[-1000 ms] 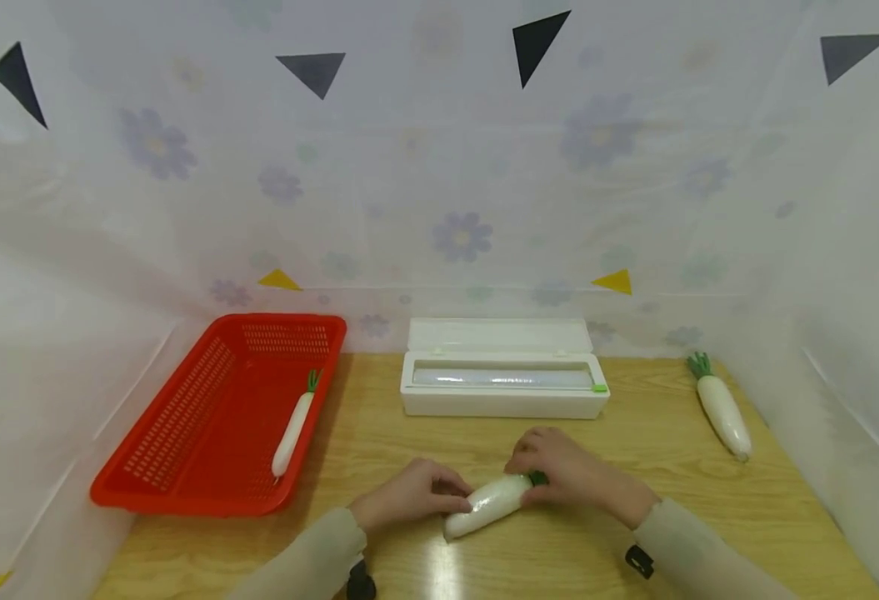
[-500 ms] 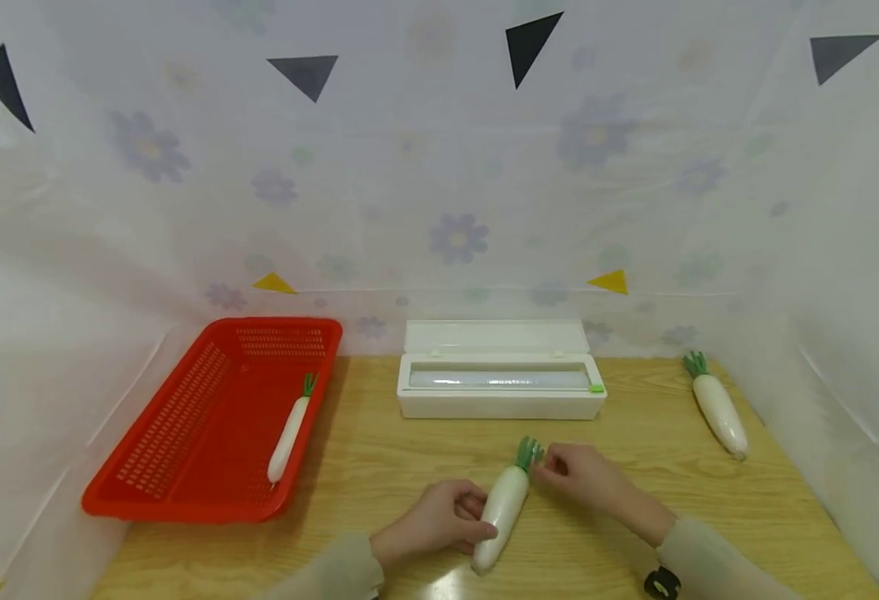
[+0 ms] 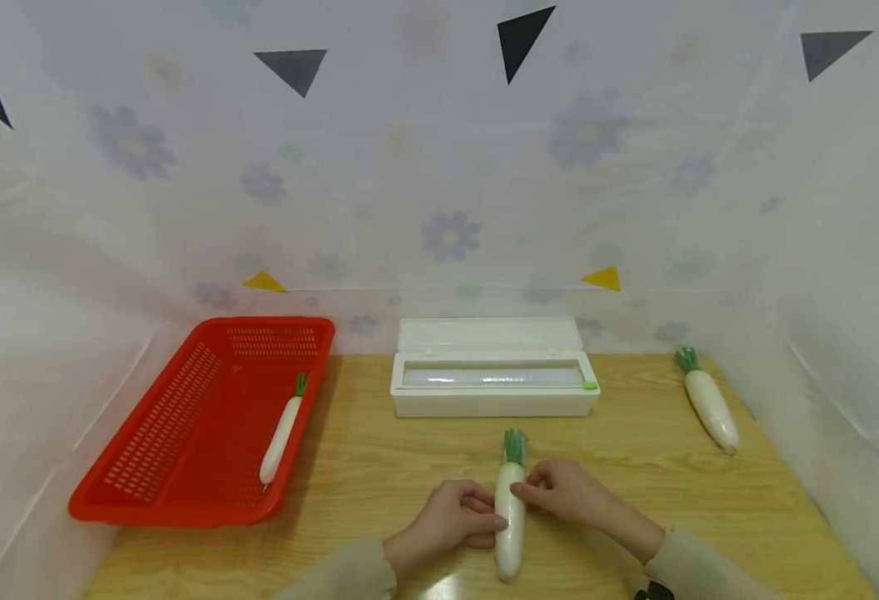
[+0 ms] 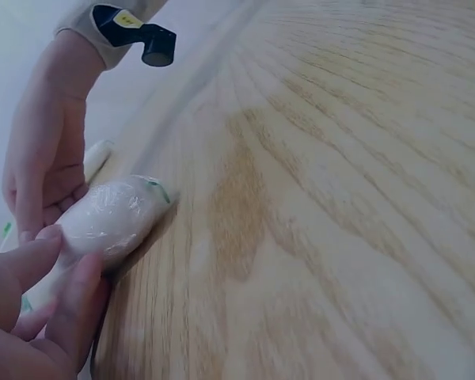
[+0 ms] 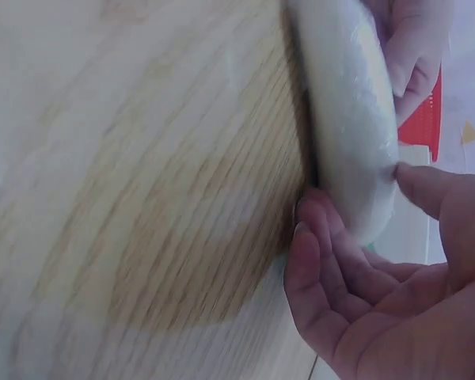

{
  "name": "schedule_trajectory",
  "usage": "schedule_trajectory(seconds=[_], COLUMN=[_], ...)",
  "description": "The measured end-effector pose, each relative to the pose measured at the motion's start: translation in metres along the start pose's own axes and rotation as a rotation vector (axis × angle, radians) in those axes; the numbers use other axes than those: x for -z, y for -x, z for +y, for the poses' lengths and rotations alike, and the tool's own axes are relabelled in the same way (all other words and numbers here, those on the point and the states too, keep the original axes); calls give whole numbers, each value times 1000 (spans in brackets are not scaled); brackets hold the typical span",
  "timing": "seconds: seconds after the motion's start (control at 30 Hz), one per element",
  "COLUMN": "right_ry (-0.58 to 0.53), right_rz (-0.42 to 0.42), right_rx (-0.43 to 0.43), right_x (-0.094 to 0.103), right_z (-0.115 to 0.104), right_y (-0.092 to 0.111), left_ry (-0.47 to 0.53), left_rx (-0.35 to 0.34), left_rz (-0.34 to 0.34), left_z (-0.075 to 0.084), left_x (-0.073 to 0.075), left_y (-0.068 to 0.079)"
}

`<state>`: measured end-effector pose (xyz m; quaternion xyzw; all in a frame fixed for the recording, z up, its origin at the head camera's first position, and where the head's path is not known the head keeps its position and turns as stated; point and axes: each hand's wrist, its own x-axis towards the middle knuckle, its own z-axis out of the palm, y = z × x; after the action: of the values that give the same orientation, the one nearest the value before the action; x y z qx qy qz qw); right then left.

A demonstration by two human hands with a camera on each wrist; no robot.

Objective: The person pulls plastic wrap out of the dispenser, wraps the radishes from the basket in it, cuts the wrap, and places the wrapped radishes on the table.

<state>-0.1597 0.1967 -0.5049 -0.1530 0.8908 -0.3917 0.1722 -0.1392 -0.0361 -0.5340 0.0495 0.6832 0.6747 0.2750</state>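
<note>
- Wrapped radish (image 3: 510, 533) held upfront on wood table (image 3: 409, 454), lying lengthwise, leaves pointed twd box; clear film seen on it.
- L hand (image 3: 450, 518): radish gripped at its L side, thumb on top, fingers tucked alongside.
- R hand (image 3: 568, 490): radish pinched on upper R side, thumb on top, other fingers curled in at the side.
- White box (image 3: 495, 406) set behind leaves, lid up, film roll (image 3: 493, 377) inside; way to back wall blocked there by it.
- Red basket (image 3: 147, 515) placed far L, thin radish (image 3: 282, 442) laid inside nr R wall; plump radish (image 3: 711, 408) left at far R.
- Radish flanks partly covered by fingers; in R wrist view leaves mostly hidden behind R hand, far end cut off at top. Wrist device (image 3: 656, 592) clipped by bottom edge. L hand cropped in L wrist view.
- Counted: 3 radishes (1 held), 1 basket, 1 box, 1 roll, 2 hands; on backdrop (image 3: 379, 208) 4 dark triangles (image 3: 525, 40), 2 whole yellow triangles (image 3: 604, 279).
</note>
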Motion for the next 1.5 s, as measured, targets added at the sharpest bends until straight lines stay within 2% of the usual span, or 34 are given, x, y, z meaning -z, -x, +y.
schedule_trajectory(seconds=[0.07,0.3,0.47,0.57,0.7,0.8,0.93,1.1,1.3,1.5], right_ry=[5,14,8,19,14,-14,-73,-105,-81,-10], right_rz=[23,67,42,32,7,-34,-94,-109,-57,31], right_rx=[-22,-100,-105,-116,-134,-140,-142,-165,-206,-289], right_x=[-2,-9,-2,5,16,27,46,73,109,144], right_z=[-4,-12,-13,-12,-6,5,23,42,69,88], right_y=[1,2,3,5,11,17,25,39,50,51], left_ry=[-5,-229,-213,-246,-318,-377,-507,-649,-701,-726], left_rx=[-9,-118,-129,-143,-179,-213,-298,-396,-387,-391], left_rz=[18,95,43,8,-2,10,43,122,208,263], left_z=[0,-1,-3,-1,1,2,2,4,8,8], left_x=[-4,-10,-8,-4,6,16,33,53,73,83], left_y=[-1,-5,-4,-2,1,0,-3,-2,2,2])
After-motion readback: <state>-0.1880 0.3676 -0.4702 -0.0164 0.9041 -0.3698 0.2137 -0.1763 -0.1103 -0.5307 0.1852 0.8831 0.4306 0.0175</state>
